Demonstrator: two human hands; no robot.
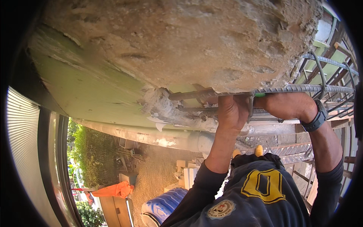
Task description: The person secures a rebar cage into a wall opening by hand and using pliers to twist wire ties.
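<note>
Steel reinforcing bars [308, 88] run sideways out of a broken wall end, beneath a rough lump of concrete [196, 45]. My left hand [233, 113] reaches up among the bars, next to a bent tie bar [250, 108]. Its fingers are hidden behind the upper bar and the concrete. From the right, my right hand [283, 105] comes in just under the upper bar, a dark watch on its wrist. A small bright green piece [260, 95] shows at its fingers, too little of it to name. Whether either hand grips anything is hidden.
A green wall face [94, 87] with chipped, broken plaster [166, 106] lies to the left. Below is a drop to the ground, with a blue drum [164, 206] and an orange cloth [115, 190]. A metal ladder-like frame [291, 151] and more bars stand at right.
</note>
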